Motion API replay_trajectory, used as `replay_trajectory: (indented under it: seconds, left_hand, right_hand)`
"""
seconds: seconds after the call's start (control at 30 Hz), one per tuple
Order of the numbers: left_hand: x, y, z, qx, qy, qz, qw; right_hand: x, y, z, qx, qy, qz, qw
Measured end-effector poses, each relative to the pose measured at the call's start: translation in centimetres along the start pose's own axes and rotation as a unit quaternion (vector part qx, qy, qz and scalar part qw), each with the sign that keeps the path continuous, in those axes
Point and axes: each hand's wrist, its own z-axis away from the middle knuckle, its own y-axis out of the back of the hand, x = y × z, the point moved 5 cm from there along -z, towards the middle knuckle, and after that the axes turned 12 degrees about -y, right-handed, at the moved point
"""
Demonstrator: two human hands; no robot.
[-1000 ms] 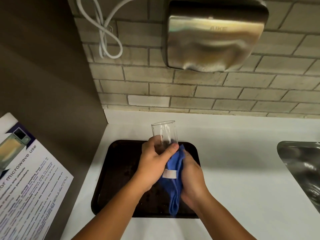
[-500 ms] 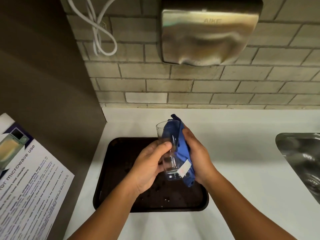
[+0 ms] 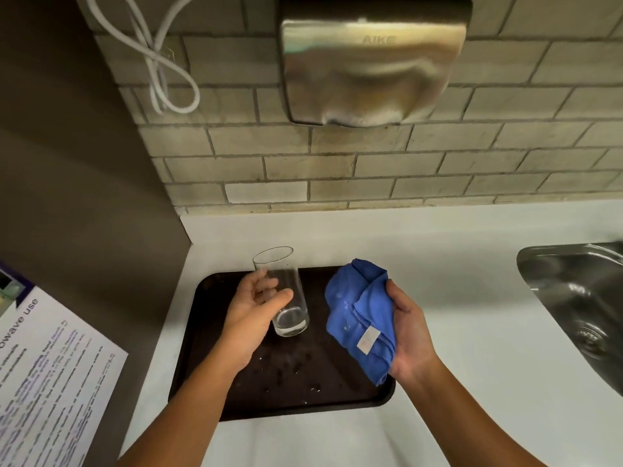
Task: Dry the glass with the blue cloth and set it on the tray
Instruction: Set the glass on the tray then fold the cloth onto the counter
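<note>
I have the drinking glass [image 3: 282, 291] upright at the centre of the frame, over the dark tray [image 3: 215, 375], mouth up. My left hand [image 3: 252, 311] is curled loosely round its left side, thumb across the front and fingers behind. Whether the base rests on the tray or hangs just above it, I cannot tell, so I judge this as the setting-down step. The left side grip keeps the rim clear and the glass vertical. My right hand [image 3: 409, 335] is closed on the bunched blue cloth [image 3: 360, 318], holding it just right of the glass and apart from it, so it will not snag or tip the glass. Droplets speckle the tray below the glass. The steel sink [image 3: 580, 298] sits at the right edge, well clear.
</note>
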Motion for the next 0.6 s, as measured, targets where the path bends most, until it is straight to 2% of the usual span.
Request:
replay_trajectory:
  seconds: [0.07,0.13,0.4,0.6]
  left_hand:
    - [-1.2,0.3,-0.7,-0.008,-0.024,-0.082,0.996]
    - [-2.7,0.5,-1.1,-0.020,-0.037,-0.137,0.990]
    - [-6.0,0.0,-1.2,-0.010,-0.068,-0.188,0.980]
    - [-6.1,-0.2,0.1,-0.017,-0.044,-0.237,0.970]
  right_hand:
    - [0.7,0.5,0.5,-0.019,-0.052,-0.038,0.998]
    - [1.0,0.9,1.0,-0.012,-0.059,-0.033,0.998]
    - [1.0,2.4,1.8,0.040,-0.031,-0.007,0.999]
    - [1.1,2.0,2.1,0.020,-0.035,-0.006,0.999]
